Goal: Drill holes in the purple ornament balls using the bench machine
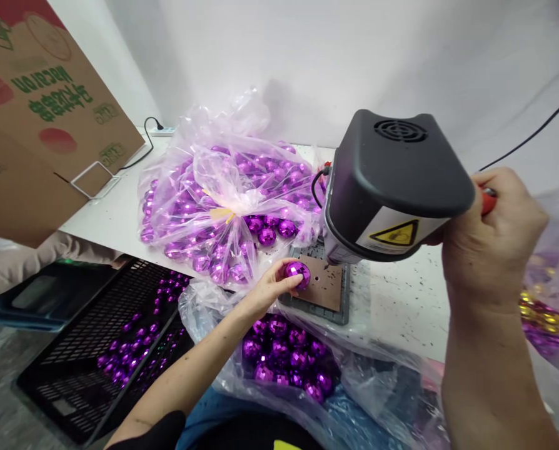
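Note:
My left hand [272, 281] pinches a shiny purple mirror-ball ornament [299, 273] between thumb and fingers. The ball is over the left part of a brown plate [324, 292] with a small hole, set on a grey base. My right hand [498, 234] is wrapped round the red handle [489, 200] of a bench press machine. The machine's black housing [396, 181] bears a yellow warning label and hides part of the base. Dark flecks lie around the plate. Below the table edge, an open clear bag [377, 375] holds several purple balls [279, 350].
A tied clear plastic bag [232, 194] full of purple balls lies on the white table [401, 306]. At left stand a cardboard box [40, 125] and a black crate [73, 362] with smaller purple balls. Gold and purple pieces [546, 319] are at right. Another person's leg [40, 262] shows at left.

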Demonstrator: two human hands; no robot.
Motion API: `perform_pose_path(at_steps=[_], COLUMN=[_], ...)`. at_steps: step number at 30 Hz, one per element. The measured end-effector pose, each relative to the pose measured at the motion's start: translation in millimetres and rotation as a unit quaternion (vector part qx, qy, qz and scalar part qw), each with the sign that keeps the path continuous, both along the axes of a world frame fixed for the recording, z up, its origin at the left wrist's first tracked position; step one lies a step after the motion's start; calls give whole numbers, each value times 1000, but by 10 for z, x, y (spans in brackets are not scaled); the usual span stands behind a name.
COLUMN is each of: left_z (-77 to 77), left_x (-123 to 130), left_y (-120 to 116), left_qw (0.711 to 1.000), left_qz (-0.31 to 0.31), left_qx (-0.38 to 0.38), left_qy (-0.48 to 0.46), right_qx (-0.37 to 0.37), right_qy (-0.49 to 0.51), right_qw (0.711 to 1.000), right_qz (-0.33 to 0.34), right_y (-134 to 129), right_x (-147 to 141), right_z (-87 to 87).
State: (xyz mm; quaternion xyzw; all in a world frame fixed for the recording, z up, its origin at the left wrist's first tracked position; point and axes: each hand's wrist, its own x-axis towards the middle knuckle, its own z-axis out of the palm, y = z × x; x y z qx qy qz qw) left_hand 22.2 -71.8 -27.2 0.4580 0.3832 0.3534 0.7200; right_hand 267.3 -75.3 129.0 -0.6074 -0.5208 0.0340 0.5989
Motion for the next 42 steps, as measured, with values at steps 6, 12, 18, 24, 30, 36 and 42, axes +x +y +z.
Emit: perform_pose_path(at_steps=[6, 12, 18, 24, 30, 36, 42], left_z=[-173, -385, -384, -356, -331, -378, -360], left_x=[173, 369, 401, 457, 473, 484, 494], left_y=[60, 126, 117, 97, 112, 125, 98], left_qw=[967, 894, 828, 831, 843, 842, 842], left_qz=[1, 6, -20, -39, -83, -77, -64], left_qx=[194, 370, 476, 466, 441, 439, 440], left_qy=[164, 253, 295, 301, 297, 303, 307], right_qx=[9, 5, 9, 16, 24, 53, 67], right_qy=[3, 16, 18, 1, -11, -68, -142], right_qw=[1000, 999, 999, 999, 1000, 995, 980], right_qz=[7, 33, 42, 32, 16, -48, -126], right_y=[7, -4, -12, -12, -8, 16, -228], right_x=[2, 11, 2, -2, -10, -44, -92], right_z=[-30, -28, -18, -10, -19, 9, -169])
